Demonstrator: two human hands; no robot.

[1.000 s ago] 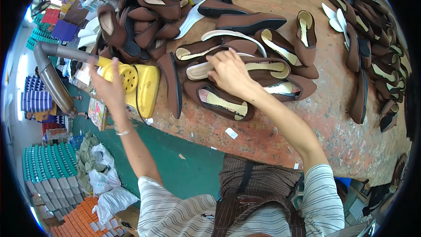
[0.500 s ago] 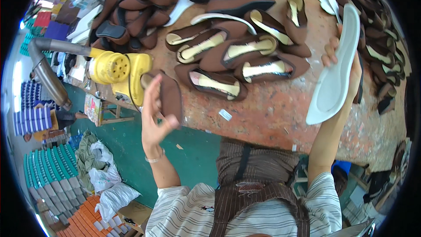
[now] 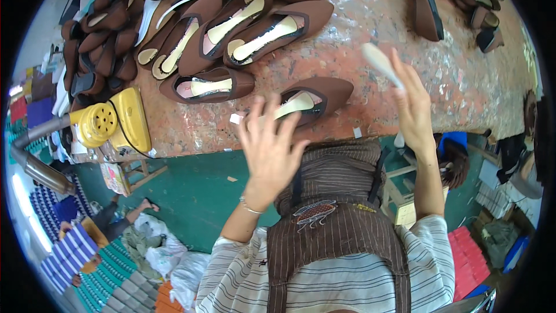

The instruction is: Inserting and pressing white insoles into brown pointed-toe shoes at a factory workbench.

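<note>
A brown pump (image 3: 333, 96) with a pale inner sole lies near the table's front edge, its toe toward the right. My left hand (image 3: 269, 148) is spread over its heel end, the fingers apart; whether they touch the shoe I cannot tell. To the right, my right hand (image 3: 413, 104) holds a whitish insole (image 3: 379, 62), which shows almost edge-on, blurred and partly hidden by the fingers. Another brown shoe (image 3: 242, 84) lies beyond my left hand, next to a cluster of similar shoes (image 3: 284, 26).
The worn worktable (image 3: 388, 113) holds more brown shoes (image 3: 101, 49) piled at the left and a single shoe (image 3: 425, 6) at the far right. A yellow machine (image 3: 130, 119) with a metal pipe stands at the left edge. A person in striped clothing (image 3: 69, 255) is at the lower left.
The view has turned. The shoe by my left hand now lies in front of me, toe rightward. My right hand has tilted the insole nearly edge-on; my left hand's fingers have spread.
</note>
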